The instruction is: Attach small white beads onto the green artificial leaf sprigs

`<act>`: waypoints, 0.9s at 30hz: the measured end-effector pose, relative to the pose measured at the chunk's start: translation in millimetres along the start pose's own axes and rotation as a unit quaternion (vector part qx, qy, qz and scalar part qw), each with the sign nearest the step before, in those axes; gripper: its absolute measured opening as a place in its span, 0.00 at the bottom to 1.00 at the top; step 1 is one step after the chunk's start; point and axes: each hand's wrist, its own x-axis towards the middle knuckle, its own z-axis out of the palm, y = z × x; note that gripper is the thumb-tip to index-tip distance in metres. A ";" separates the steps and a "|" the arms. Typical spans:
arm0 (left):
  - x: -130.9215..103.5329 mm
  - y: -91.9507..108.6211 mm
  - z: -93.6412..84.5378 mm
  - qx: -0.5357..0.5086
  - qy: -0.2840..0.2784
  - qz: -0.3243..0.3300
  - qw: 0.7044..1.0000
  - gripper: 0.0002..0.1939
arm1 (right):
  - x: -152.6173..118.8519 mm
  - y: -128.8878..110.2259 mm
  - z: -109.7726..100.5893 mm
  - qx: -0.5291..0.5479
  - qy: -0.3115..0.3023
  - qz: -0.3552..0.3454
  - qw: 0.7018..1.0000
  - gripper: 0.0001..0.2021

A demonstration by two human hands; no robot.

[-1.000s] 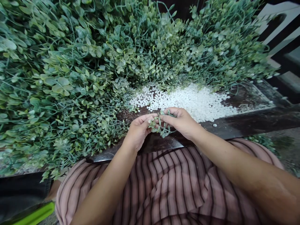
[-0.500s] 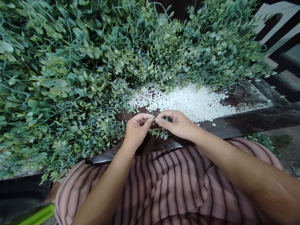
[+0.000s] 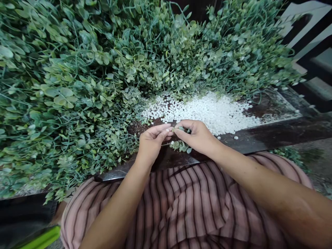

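Note:
My left hand [image 3: 153, 138] is closed in a pinch on a small white piece, held between thumb and forefinger. Close beside it, my right hand [image 3: 194, 134] pinches a green leafy sprig [image 3: 181, 146], whose leaves hang below the fingers. The fingertips of both hands nearly touch. Just beyond them lies a spread of small white pieces [image 3: 218, 112] on a dark wooden surface [image 3: 275, 133].
Heaped green foliage [image 3: 85, 76] covers the left side and the back. Dark slats [image 3: 316, 69] stand at the far right. A striped cloth [image 3: 186, 207] covers my lap. A bright green object [image 3: 41, 238] sits at the bottom left.
My right hand has shifted slightly up, and the sprig's leaves under it show more. A white piece now shows at my left fingertips. Both hands remain closed.

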 end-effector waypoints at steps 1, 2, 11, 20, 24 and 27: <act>0.1 -0.5 -0.3 -0.004 0.003 0.000 1.000 0.12 | -0.3 -0.1 0.3 0.004 -0.003 -0.004 1.000 0.09; 0.2 -1.1 -0.6 -0.010 0.004 0.000 1.000 0.12 | -0.6 0.0 0.8 0.007 -0.006 -0.006 1.000 0.08; 4.5 -6.7 -3.7 -0.012 -0.012 0.002 1.000 0.10 | -1.0 3.6 6.0 0.044 -0.015 -0.006 0.999 0.06; 5.2 -6.5 -5.6 0.129 -0.011 0.089 0.988 0.09 | -0.1 0.9 4.6 0.119 -0.033 0.006 0.992 0.05; 3.5 -4.0 -6.0 0.158 -0.033 0.116 0.980 0.08 | 0.1 4.0 6.5 0.144 -0.038 0.007 0.989 0.06; 3.7 -3.5 -6.9 0.149 -0.047 0.110 0.982 0.07 | 0.1 6.5 7.8 0.166 -0.043 0.026 0.985 0.07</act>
